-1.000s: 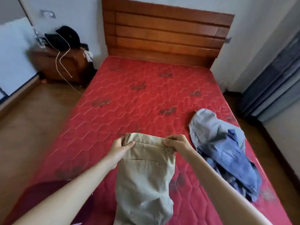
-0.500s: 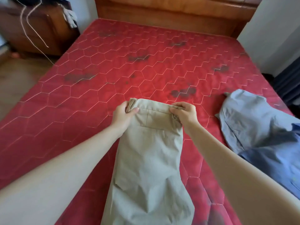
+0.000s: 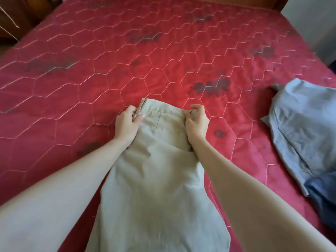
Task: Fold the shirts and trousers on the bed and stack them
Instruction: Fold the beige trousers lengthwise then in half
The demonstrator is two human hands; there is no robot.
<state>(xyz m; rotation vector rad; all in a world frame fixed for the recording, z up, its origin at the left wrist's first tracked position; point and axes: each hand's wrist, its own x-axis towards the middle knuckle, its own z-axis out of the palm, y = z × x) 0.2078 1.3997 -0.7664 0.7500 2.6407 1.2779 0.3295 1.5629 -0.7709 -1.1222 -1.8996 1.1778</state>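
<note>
Beige trousers (image 3: 158, 179) lie lengthwise on the red quilted mattress (image 3: 91, 84), folded leg on leg, waistband away from me. My left hand (image 3: 126, 124) grips the waistband's left corner, thumb on top of the cloth. My right hand (image 3: 197, 122) pinches the waistband's right corner with curled fingers. A light blue shirt (image 3: 305, 128) lies crumpled at the right, with a darker blue garment (image 3: 325, 197) partly under it near the bed's edge. The trouser legs run out of view at the bottom.
Dark wooden furniture (image 3: 16, 13) with a white cord stands beyond the bed's far left corner. A white wall (image 3: 312, 19) is at the far right. Bare mattress stretches ahead of the trousers and to their left.
My view has tilted down and moved closer to the bed. Both hands have carried the waistband forward and lowered it onto the mattress; the trousers now lie flatter.
</note>
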